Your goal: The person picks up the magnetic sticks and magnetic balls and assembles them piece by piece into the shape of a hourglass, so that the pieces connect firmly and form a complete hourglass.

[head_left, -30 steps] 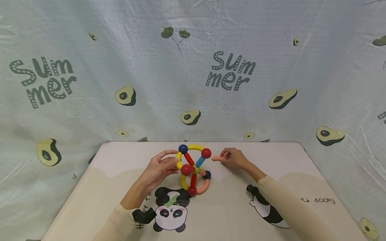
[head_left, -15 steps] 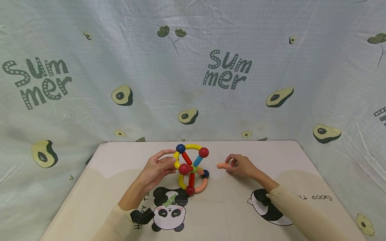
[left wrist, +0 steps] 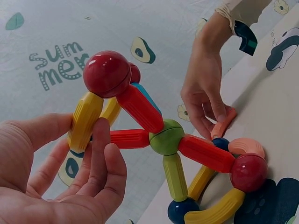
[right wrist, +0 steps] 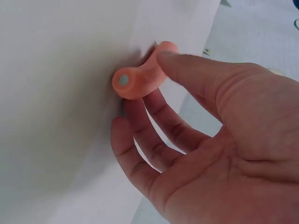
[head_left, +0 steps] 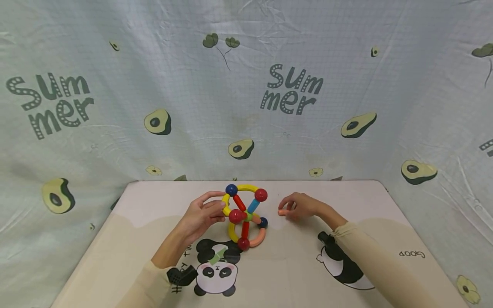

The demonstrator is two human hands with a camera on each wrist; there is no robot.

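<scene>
My left hand (head_left: 202, 219) pinches a yellow curved magnetic rod (left wrist: 85, 122) between thumb and fingers. That rod belongs to a structure of magnetic rods and balls, with a green ball (left wrist: 167, 137) at its centre. Straight red rods (left wrist: 140, 107) run out from it, and red and blue balls join curved yellow and orange rods into an upper and a lower ring. To the right of the structure, apart from it, my right hand (head_left: 302, 206) holds a loose orange curved rod (right wrist: 142, 80) close to the tabletop. One end of this rod, with a pale round tip, shows in the right wrist view.
The structure's lower ring, with a red ball (head_left: 243, 244), stands on the pale table (head_left: 285, 273) printed with pandas. Behind the table's back edge hangs a light curtain (head_left: 192, 154) with avocado prints.
My right hand has drawn the loose orange rod toward me and a little rightward, and has turned it so less of its length shows. My left hand and the structure stay nearly still.
</scene>
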